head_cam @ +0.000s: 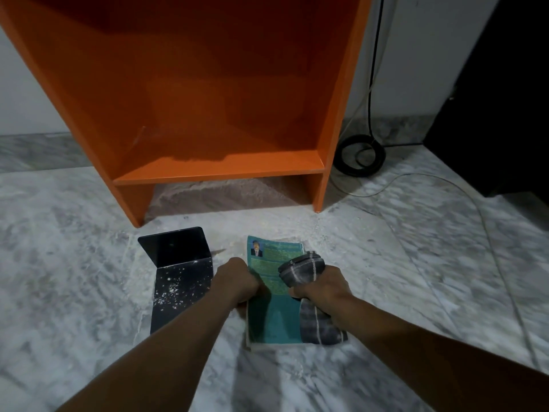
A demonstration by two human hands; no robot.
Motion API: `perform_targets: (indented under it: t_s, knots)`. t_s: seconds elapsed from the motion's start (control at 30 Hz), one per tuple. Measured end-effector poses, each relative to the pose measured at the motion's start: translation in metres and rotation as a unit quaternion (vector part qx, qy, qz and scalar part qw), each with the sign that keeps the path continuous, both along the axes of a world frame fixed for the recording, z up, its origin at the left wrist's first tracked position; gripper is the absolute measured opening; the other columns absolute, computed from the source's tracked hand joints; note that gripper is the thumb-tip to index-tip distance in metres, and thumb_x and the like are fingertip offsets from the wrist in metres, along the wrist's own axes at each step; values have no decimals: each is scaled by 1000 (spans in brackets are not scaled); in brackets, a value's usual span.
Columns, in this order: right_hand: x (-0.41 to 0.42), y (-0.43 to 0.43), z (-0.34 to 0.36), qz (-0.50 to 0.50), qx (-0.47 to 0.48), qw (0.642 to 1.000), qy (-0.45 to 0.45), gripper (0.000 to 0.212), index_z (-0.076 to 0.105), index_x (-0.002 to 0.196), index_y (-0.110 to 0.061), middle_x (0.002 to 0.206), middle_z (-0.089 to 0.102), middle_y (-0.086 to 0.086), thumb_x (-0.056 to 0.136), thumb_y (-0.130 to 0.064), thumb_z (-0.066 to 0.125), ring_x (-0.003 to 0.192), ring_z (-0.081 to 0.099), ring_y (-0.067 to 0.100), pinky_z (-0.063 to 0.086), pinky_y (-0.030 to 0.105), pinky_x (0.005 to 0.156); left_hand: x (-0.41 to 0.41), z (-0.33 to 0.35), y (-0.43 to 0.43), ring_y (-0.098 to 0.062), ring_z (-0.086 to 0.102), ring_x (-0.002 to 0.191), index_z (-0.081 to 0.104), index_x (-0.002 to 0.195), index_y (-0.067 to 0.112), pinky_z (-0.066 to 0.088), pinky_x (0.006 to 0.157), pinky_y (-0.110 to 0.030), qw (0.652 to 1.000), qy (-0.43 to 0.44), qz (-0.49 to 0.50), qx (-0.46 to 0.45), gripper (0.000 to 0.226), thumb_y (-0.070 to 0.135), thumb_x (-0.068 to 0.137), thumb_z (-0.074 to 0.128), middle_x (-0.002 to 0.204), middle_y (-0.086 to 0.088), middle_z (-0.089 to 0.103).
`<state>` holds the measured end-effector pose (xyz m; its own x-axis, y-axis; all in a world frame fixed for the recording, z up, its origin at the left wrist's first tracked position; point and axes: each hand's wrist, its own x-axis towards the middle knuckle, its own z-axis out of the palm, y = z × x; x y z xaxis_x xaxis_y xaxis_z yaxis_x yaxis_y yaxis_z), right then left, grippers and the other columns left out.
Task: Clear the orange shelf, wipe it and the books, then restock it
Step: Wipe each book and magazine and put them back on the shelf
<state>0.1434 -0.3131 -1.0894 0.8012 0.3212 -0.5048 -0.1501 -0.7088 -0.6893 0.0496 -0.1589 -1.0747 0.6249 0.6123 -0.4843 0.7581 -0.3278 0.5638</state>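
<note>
The orange shelf [208,114] stands in front of me with nothing in its open compartment. A teal-covered book [271,316] lies flat on the marble floor before it, on top of at least one other book. My left hand [236,282] grips the book's left edge. My right hand [322,285] is closed around a bunched grey striped cloth [303,270], which rests on the cover; the cloth's loose end trails over the book's lower right corner.
A black metal bookend [181,275], speckled with white dust, sits on the floor left of the book. A coiled black cable [361,156] and a thin white wire [445,179] lie right of the shelf. White dust covers the floor around the books.
</note>
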Motion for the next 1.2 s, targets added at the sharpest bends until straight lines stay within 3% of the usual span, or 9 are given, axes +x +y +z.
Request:
perform_targets:
  t_s: [0.13, 0.27, 0.37, 0.53, 0.7, 0.87, 0.97, 1.07, 1.2]
  knots:
    - [-7, -2, 6, -13, 25, 1000, 7, 54, 63, 107, -11, 95, 70, 6, 61, -19, 89, 80, 67, 19, 53, 24, 65, 1, 10, -14, -26, 63, 84, 51, 77, 10, 56, 68, -32, 999, -21, 23, 44, 16, 17, 86, 64, 85, -9, 60]
    - [-17, -6, 13, -29, 51, 998, 15, 50, 65, 103, -12, 92, 71, 6, 60, -21, 89, 79, 68, 20, 57, 29, 69, 2, 22, -20, -26, 62, 78, 56, 78, 7, 56, 71, -34, 983, -94, 96, -127, 13, 1, 85, 66, 85, -14, 63]
    - [-15, -14, 28, -36, 101, 994, 31, 38, 68, 97, -12, 85, 73, 6, 66, -17, 88, 74, 70, 20, 60, 32, 69, -6, 32, -14, -28, 65, 85, 56, 88, 5, 57, 72, -40, 968, -125, 104, -190, 10, -1, 88, 65, 97, -18, 66]
    - [-6, -23, 76, -66, 224, 971, 49, 32, 71, 97, -5, 81, 76, 10, 68, -3, 84, 70, 73, 26, 59, 34, 64, -25, 61, 6, -29, 67, 89, 54, 109, 5, 53, 67, -34, 936, -191, 87, -282, 17, 5, 94, 62, 106, -16, 69]
    - [-9, -28, 120, 39, 265, 963, -6, 34, 71, 101, -8, 93, 76, 8, 70, -4, 82, 84, 73, 27, 58, 44, 81, -23, 105, 17, -35, 66, 110, 61, 124, 12, 52, 95, -49, 900, -279, 41, -332, 35, 35, 98, 56, 120, -14, 69]
    - [-25, -34, 145, 128, 256, 957, -42, 32, 69, 102, -12, 91, 76, 2, 73, -2, 79, 82, 73, 19, 58, 33, 73, -18, 144, 22, -39, 65, 110, 56, 129, -1, 54, 77, -45, 875, -330, 90, -343, 45, 35, 103, 46, 124, -21, 65]
    - [-30, -38, 163, 172, 206, 951, -154, 27, 66, 90, -20, 78, 73, -4, 73, -1, 73, 71, 69, 11, 55, 29, 66, -20, 157, 19, -41, 61, 114, 53, 130, 4, 53, 74, -44, 874, -363, 108, -306, 38, 30, 104, 46, 129, -23, 61]
    - [-19, -34, 192, 166, 183, 915, -319, 31, 57, 88, -31, 82, 67, -9, 73, -11, 74, 77, 65, 11, 52, 28, 67, -22, 166, 15, -38, 64, 110, 48, 137, 3, 54, 80, -46, 869, -382, 123, -289, 46, 32, 102, 50, 125, -19, 64]
    - [3, -15, 248, 75, 249, 812, -523, 38, 53, 109, -24, 92, 60, -13, 79, -13, 75, 79, 59, 8, 50, 20, 61, -21, 176, 13, -35, 66, 105, 54, 126, -5, 55, 77, -47, 858, -395, 128, -302, 43, 31, 104, 47, 125, -20, 65]
